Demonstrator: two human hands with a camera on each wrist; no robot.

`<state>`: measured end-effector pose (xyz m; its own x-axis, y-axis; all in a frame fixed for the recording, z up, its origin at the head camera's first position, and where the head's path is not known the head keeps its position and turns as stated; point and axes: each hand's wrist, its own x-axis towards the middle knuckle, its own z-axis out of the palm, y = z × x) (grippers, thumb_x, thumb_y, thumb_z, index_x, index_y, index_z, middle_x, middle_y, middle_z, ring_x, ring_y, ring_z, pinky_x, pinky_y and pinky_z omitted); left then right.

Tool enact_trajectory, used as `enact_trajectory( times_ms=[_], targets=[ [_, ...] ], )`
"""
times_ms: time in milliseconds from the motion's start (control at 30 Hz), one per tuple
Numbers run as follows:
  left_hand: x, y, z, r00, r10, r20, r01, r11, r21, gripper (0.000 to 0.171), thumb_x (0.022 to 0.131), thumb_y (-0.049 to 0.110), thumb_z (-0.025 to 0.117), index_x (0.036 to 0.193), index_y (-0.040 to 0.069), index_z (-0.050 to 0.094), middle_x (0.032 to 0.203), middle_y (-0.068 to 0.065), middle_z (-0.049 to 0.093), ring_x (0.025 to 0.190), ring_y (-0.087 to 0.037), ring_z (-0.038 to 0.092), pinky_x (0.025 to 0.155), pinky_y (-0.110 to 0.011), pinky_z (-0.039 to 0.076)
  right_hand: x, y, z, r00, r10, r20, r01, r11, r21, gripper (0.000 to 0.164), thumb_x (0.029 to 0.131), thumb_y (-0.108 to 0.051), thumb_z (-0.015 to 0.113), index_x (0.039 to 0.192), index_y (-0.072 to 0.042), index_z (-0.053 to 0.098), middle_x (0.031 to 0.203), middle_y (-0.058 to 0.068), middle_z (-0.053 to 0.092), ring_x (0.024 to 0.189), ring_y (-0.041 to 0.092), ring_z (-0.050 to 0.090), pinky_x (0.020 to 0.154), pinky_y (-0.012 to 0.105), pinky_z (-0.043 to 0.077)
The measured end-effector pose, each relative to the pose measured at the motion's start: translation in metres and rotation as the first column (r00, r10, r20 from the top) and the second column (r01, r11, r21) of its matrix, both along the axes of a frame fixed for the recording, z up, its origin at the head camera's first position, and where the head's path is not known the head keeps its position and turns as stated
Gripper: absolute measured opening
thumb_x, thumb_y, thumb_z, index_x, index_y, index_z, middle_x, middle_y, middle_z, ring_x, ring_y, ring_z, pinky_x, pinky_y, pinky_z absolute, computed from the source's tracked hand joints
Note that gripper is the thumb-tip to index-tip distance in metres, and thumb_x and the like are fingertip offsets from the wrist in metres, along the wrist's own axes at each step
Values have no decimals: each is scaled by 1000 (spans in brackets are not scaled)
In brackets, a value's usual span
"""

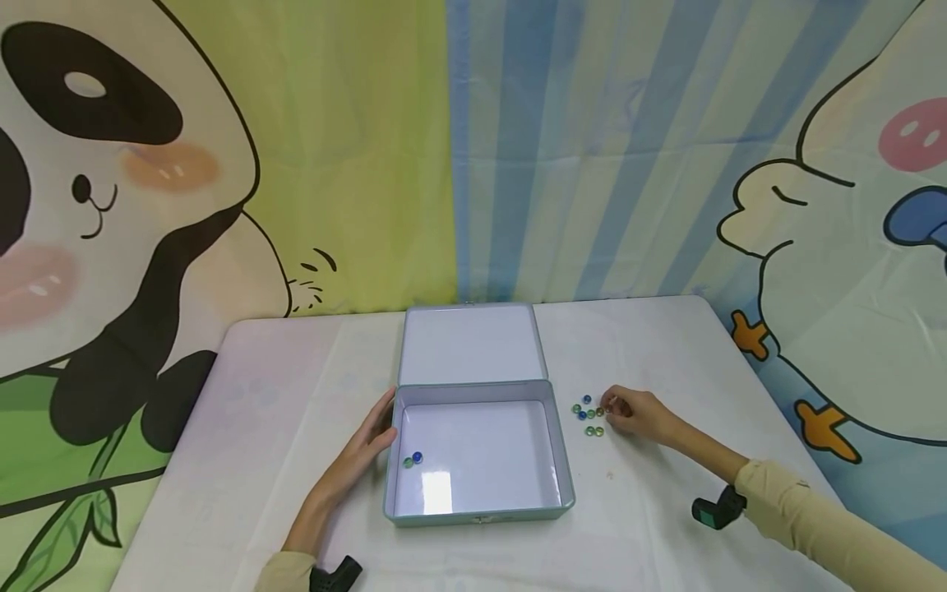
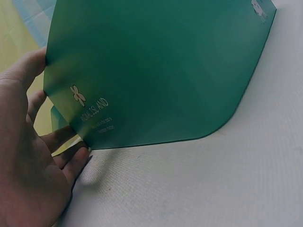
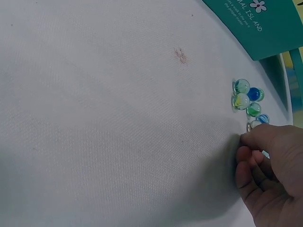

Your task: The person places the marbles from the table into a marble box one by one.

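Observation:
A shallow metal tin box (image 1: 479, 520), green outside with white inside, lies with its hinged lid (image 1: 472, 344) folded back. Inside at the left sit a blue marble (image 1: 418, 457) and a green marble (image 1: 408, 463). My left hand (image 1: 366, 440) rests against the box's left wall, thumb at the rim; its fingers (image 2: 66, 142) touch the green side. To the right of the box is a loose cluster of several glass marbles (image 3: 242, 100). My right hand (image 1: 640, 414) is at the cluster's right edge, fingers curled and tips together; a glassy glint shows between them, mostly hidden.
A white cloth (image 1: 666, 526) covers the table. Printed curtains (image 1: 355, 164) with cartoon animals hang behind and at both sides. Dark wrist cameras (image 1: 719, 507) are strapped at the sleeves. A small brownish stain (image 3: 180, 55) marks the cloth right of the box.

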<state>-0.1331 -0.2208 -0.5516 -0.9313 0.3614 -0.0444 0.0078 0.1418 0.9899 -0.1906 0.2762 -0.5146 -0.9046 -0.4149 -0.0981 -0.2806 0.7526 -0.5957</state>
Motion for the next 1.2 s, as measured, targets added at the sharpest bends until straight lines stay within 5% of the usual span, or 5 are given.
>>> enact_trajectory(
  times_ms=[433,633,800,933,1200],
  targets=[
    [1,2,2,1000,9,0,-9,1000,2,62,103,23,43,154,40,13,165,-9,9,152,-38,6,116,-69,6,6,5,1,998,47,-40,-48,998,-37,15,88,1,62,102,-2,58,73,-2,59,62,-1,46,53,17,44],
    [1,2,1,1000,13,1,-13,1000,-4,62,103,24,43,155,38,13,165,-9,10,152,-38,6,115,-70,6,7,2,15,997,36,-69,-44,993,-110,12,93,-1,58,104,0,54,70,1,57,58,-1,45,50,17,43],
    [1,1,1,1000,11,0,-11,1000,-6,62,103,23,43,154,40,13,165,-9,10,152,-38,6,115,-70,6,9,-11,34,996,89,-28,-94,958,-271,12,99,-6,53,105,3,51,75,17,62,59,8,55,52,22,51],
    [0,1,0,1000,8,2,-8,1000,-6,61,103,24,42,154,39,12,165,-10,9,152,-39,5,115,-70,5,15,-24,51,985,149,90,-102,914,-392,16,100,-8,51,107,6,51,79,19,61,64,19,59,58,24,55],
    [-1,1,-3,1000,13,2,-13,1000,-18,61,103,25,43,154,40,12,165,-10,9,151,-39,5,115,-70,5,42,-56,81,957,249,148,-162,883,-440,15,97,-11,57,106,1,55,82,16,60,68,17,60,62,27,56]
  ],
)
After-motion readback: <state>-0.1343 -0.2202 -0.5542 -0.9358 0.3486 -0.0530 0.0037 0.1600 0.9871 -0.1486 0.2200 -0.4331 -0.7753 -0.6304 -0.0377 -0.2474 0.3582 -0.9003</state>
